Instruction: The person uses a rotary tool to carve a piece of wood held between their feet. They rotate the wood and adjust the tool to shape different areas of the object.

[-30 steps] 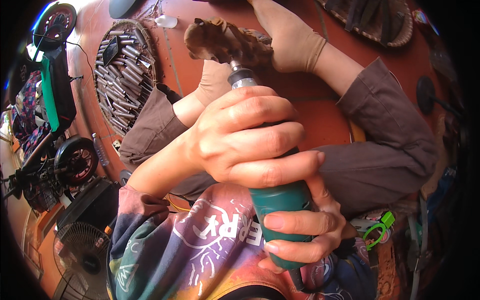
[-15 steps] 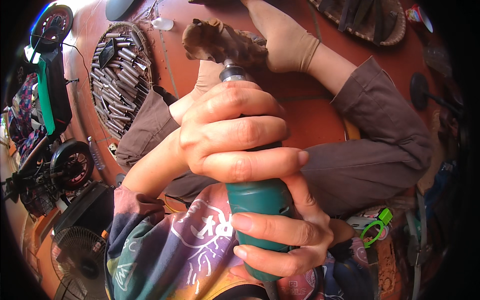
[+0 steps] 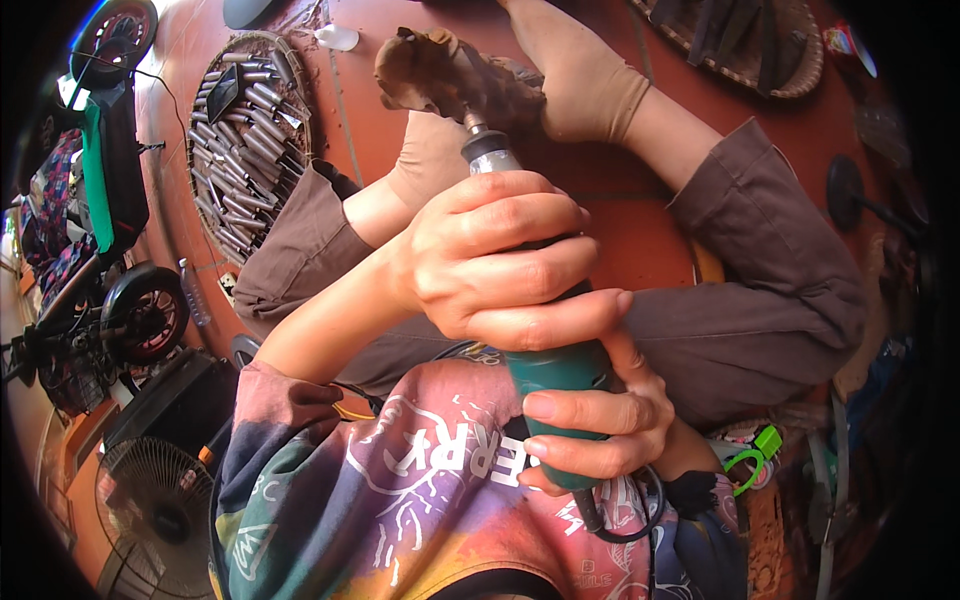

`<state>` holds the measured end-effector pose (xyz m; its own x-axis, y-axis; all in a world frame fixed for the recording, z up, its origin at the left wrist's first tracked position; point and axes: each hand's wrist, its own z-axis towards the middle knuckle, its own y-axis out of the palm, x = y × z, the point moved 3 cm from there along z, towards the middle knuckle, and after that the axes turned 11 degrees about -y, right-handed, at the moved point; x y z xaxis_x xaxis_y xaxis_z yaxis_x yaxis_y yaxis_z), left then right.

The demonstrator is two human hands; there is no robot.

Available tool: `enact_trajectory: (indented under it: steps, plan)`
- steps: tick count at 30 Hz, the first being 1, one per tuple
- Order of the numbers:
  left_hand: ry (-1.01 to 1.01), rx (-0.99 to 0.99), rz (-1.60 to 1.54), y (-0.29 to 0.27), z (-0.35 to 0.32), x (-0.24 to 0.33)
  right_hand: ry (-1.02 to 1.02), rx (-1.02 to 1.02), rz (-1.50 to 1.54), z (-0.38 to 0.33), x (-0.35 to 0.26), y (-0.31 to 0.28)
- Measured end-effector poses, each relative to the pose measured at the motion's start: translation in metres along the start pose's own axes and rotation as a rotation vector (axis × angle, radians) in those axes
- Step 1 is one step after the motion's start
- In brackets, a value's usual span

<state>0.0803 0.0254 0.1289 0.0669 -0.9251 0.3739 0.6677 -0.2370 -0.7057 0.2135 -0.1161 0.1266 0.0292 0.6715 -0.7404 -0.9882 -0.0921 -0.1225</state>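
A green electric die grinder [image 3: 558, 372] is held in both of my hands, slanting away from my shirt. My left hand [image 3: 510, 255] wraps round its front part, just behind the grey-and-black collar. Lower on the body, my right hand [image 3: 608, 432] is closed round the rear end, where a black cord comes out. The grinder's metal tip meets the near side of a rough, brown carved piece that looks like wood [image 3: 450, 78]; exact contact is hard to make out. This piece lies between my two feet in tan socks, against the right foot [image 3: 590, 85].
A round woven tray [image 3: 197, 190] at the left bears many metal rods or bits. Another woven tray [image 3: 800, 85] with dark strips stands far right. A fan [image 3: 160, 510], a small motorbike [image 3: 145, 310], and a clear bottle [image 3: 192, 292] are at the left. Bright green tape or clip [image 3: 768, 441] lies right.
Both hands and the grinder have shifted to the right, with its rear end drawn upward in the view. More of the cord now shows. The carved piece stays between my feet.
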Motion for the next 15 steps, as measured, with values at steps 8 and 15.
enact_trajectory:
  steps: [8,15]
  plan:
    - [-0.010,0.104,0.077,0.019,0.016,0.010,-0.030,0.077,0.091,-0.003,0.002,-0.030]
    - [-0.045,0.017,0.038,0.016,0.019,0.016,-0.002,0.127,0.118,-0.008,-0.007,-0.027]
